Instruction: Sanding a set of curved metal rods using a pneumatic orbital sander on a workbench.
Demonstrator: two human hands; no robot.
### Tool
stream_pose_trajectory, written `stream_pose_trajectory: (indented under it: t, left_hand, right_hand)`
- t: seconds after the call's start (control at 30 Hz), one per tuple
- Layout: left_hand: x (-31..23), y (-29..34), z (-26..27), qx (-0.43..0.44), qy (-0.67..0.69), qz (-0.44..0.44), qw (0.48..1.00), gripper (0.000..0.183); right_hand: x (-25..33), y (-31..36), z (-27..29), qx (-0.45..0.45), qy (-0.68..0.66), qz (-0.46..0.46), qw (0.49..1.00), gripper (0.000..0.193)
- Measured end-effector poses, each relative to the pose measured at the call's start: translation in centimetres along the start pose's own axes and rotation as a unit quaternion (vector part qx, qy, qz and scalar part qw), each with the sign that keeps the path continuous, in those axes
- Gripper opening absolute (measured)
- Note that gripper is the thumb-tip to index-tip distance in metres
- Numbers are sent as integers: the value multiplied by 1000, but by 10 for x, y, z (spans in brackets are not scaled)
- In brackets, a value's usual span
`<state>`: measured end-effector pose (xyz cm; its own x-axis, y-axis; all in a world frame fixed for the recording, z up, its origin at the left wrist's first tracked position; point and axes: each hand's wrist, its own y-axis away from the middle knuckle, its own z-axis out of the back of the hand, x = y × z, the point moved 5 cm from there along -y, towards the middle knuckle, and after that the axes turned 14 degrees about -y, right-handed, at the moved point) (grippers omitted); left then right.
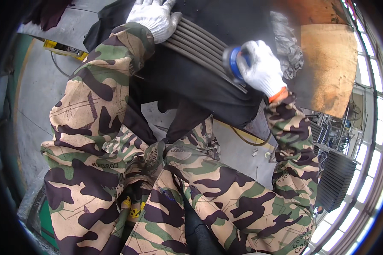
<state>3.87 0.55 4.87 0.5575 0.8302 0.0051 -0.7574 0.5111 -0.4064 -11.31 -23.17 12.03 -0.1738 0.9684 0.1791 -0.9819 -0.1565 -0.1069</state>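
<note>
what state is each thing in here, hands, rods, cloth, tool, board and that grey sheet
left hand: gloved, at the rods' left ends, fingertips cut off by the frame
right hand: gloved, closed around the tool
tool: held over the rods' right part, blurred
rods: lying side by side in a row
cloth: spread under the rods, hanging at the near edge
sheet: crumpled
board: stained

Tan board [330, 68], grey crumpled sheet [287, 44] just left of the board, windows [363, 70] at its right, dark stack [336, 182] below it
</note>
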Motion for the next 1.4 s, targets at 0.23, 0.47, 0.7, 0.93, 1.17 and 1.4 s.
stream_pose_trajectory:
  t: [0.23, 0.47, 0.7, 0.93, 1.17, 1.4]
  left_hand:
    - [-2, -8, -4, 23, -14, 2, 1000, 57]
    - [6, -11, -39, -8, -162, -84, 983, 46]
    - [41, 21, 1, -101, -163, -100, 976, 48]
    - [23, 23, -6, -90, -126, -83, 984, 49]
    - [14, 15, -19, -86, -95, -94, 987, 48]
    - [6, 10, -27, -98, -143, -159, 972, 45]
  right_hand:
    - [-11, 8, 10, 5, 46, -43, 998, 25]
    - [-4, 22, 16, 1, 23, -19, 1000, 26]
    - [30, 1, 22, -29, -43, 62, 997, 23]
    - [33, 10, 20, -3, -39, 51, 998, 23]
    - [10, -8, 18, 15, 2, -27, 1000, 24]
    - [-8, -10, 18, -16, 31, -16, 999, 26]
